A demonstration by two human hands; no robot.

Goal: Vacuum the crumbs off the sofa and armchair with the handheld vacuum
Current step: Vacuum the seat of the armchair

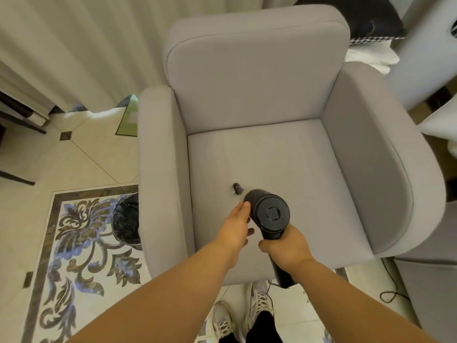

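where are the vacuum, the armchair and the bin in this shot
vacuum [272, 214], head view, on its round black rear cap
armchair [259, 154], head view, on the bare grey seat cushion
bin [126, 224], head view, on its dark inside, left of the armchair

Both bare forearms extend forward and downward from the lower edge of the head view, converging toward the centre. The right hand [288, 246] is closed in a fist-like grip, fingers and thumb wrapped around the handle of the handheld vacuum [270, 217], knuckles uppermost. The left hand [236, 227] lies alongside, fingers extended and together, their tips touching the left side of the vacuum's body; thumb tucked below, partly hidden.
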